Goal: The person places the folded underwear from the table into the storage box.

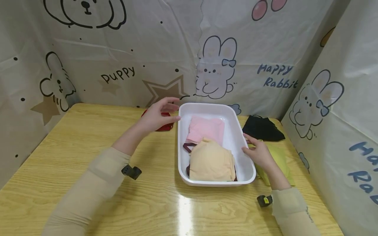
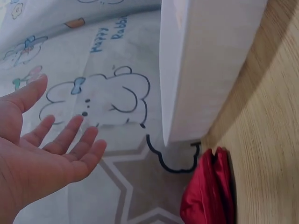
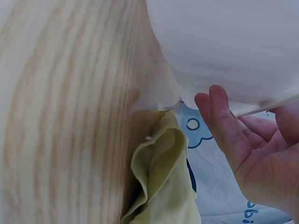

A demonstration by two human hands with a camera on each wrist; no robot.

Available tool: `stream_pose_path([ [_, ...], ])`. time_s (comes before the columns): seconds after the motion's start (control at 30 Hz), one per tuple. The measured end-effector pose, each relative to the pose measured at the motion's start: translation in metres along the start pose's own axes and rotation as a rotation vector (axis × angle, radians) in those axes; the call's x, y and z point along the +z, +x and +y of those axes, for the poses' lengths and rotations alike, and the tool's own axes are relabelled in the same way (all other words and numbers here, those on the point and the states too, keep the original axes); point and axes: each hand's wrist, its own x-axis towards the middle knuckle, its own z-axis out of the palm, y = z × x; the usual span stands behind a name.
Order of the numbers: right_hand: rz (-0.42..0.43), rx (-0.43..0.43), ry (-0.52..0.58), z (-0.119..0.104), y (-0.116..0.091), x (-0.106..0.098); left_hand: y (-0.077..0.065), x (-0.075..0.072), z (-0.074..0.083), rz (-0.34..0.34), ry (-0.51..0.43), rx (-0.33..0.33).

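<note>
"White tub (image 1: 231, 137) on a wooden table (image 1: 153, 209), pictured from above with a person's bare hands at its two long sides. We see it upright, in front of a printed sheet (image 1: 165, 39)."

"What do we find each hand doing?"

"On the right, we see the right hand (image 1: 258, 152) gripping the rim, its thumb over the edge and its fingers against the outer wall. Across from it, we see the left hand (image 1: 159, 114) with fingers loosely spread, holding nothing, just beside the left rim; from the left wrist, we make out a gap between hand and wall."

"And inside?"

"We count a pink cloth (image 1: 206, 129) toward the far end and a pale peach bundle (image 1: 211, 162) at the near end, overlapping the pink one. Maroon fabric (image 1: 189, 146) pokes out around the bundle; how much of it lies underneath, we cannot tell."

"What surrounds it?"

"Beyond the left hand, partly covered by it in our overhead view, we spot a red cloth (image 1: 166, 127). To the right of the tub, we have a black cloth (image 1: 262, 128) near the far edge and a yellow-green cloth (image 1: 279, 159) closer to us, partly behind the right hand and wrist."
</note>
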Motion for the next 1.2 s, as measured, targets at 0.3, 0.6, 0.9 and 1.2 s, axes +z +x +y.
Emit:
stream_pose_path([
  [0.3, -0.003, -0.003, -0.007, 0.0, 0.001, 0.0, 0.007, -0.019, -0.021, 0.103, -0.003, 0.051],
  [0.6, -0.007, 0.017, -0.009, -0.001, 0.001, 0.0, 0.017, -0.033, -0.047, 0.197, -0.037, 0.047],
  [0.9, 0.002, 0.004, -0.013, 0.0, 0.001, 0.0, 0.023, -0.039, -0.067, 0.27, -0.084, 0.019],
  [1.2, -0.002, 0.011, -0.01, -0.002, -0.001, -0.001, 0.026, -0.042, -0.093, 0.282, -0.049, -0.007],
])
